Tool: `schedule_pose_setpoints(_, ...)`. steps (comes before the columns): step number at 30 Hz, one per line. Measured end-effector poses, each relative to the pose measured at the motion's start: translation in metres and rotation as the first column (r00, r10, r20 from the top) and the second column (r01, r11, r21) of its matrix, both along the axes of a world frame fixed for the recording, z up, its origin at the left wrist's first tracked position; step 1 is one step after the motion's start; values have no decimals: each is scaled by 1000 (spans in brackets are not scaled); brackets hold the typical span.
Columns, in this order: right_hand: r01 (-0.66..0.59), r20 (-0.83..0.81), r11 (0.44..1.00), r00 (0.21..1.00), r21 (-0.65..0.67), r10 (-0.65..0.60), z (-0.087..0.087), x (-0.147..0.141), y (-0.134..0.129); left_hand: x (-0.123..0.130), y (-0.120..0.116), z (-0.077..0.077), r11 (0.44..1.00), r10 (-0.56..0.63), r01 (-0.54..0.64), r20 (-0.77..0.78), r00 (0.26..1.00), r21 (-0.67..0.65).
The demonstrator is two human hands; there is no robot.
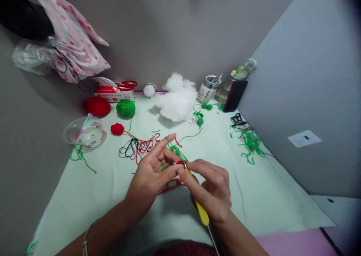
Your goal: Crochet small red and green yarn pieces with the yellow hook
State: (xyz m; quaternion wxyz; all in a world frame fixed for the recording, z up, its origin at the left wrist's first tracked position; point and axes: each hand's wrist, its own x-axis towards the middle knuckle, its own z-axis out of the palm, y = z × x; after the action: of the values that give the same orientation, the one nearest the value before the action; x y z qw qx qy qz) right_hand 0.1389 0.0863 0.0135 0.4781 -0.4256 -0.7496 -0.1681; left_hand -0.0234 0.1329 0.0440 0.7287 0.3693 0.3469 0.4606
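My left hand point(153, 167) pinches a small red and white crochet piece point(179, 162) between thumb and fingertips, its index finger raised with green yarn point(169, 140) running over it. In my right hand point(213, 186) is a crochet hook with a yellow handle point(202, 212), held like a pencil, its metal tip at the crochet piece. The fingertips of both hands nearly meet there and partly cover the piece. Below them on the table lies a red-handled tool point(170, 185), partly hidden by my hands. Loose green and red yarn point(146, 146) lies just beyond my left hand.
Behind are red point(97, 106) and green yarn balls point(125, 108), a tissue box point(114, 94) and white stuffing point(177, 100). A plastic bowl point(84, 132) stands left. At right are a pen holder point(208, 89), a bottle point(231, 81), a phone point(235, 96), black scissors point(238, 119) and green yarn scraps point(251, 141).
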Motion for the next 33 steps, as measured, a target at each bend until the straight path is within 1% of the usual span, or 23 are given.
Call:
schedule_pose_setpoints(2, -69, -24, 997, 997, -23, 69, -1, 3, 0, -1, 2, 2, 989, -104, 113, 92, 990, -97)
schedule_pose_setpoints(4, -147, -99, 988, 985, -54, 141, 0, 4, 2, -3, 4, 3, 969, -163, 189, 161, 973, -161)
schedule_pose_setpoints(6, -218, -213, 974, 956, -61, 200, 2, 3, 6, -4, 7, 2, 957, -182, 218, 190, 965, -190)
schedule_pose_setpoints(9, -308, -410, 949, 876, -68, 255, 1, -1, 11, -7, 9, -1, 967, -159, 189, 172, 972, -173)
schedule_pose_setpoints(12, -415, -552, 903, 781, -107, 294, -1, -3, 12, -10, 11, -2, 992, -97, 103, 72, 993, -75)
schedule_pose_setpoints(14, -454, -591, 882, 748, -123, 302, 0, -3, 12, -10, 11, -2, 998, -49, 50, -21, 999, 28)
schedule_pose_setpoints(17, -446, -578, 882, 764, -154, 286, 5, -2, 11, -10, 10, -1, 984, 41, -14, -145, 989, 180)
schedule_pose_setpoints(20, -398, -571, 901, 785, -171, 239, 9, -1, 11, -10, 10, -1, 945, 154, -66, -255, 955, 321)
schedule_pose_setpoints(22, -378, -591, 909, 779, -178, 209, 10, -1, 10, -11, 10, -2, 920, 206, -74, -314, 927, 386)
schedule_pose_setpoints(24, -387, -629, 902, 753, -190, 190, 10, -1, 10, -13, 11, -2, 906, 233, -71, -352, 907, 417)
schedule_pose_setpoints(26, -428, -707, 881, 686, -202, 171, 11, 0, 11, -13, 12, -2, 905, 235, -64, -371, 899, 420)
schedule_pose_setpoints(28, -491, -808, 845, 575, -215, 129, 11, 0, 13, -13, 12, -1, 920, 202, -50, -361, 911, 389)
schedule_pose_setpoints(30, -549, -883, 805, 464, -226, 68, 12, 0, 15, -11, 11, -1, 946, 129, -20, -317, 940, 324)
schedule_pose_setpoints(33, -599, -933, 767, 361, -231, 2, 12, 0, 20, -9, 11, -1, 976, 14, 40, -241, 970, 214)
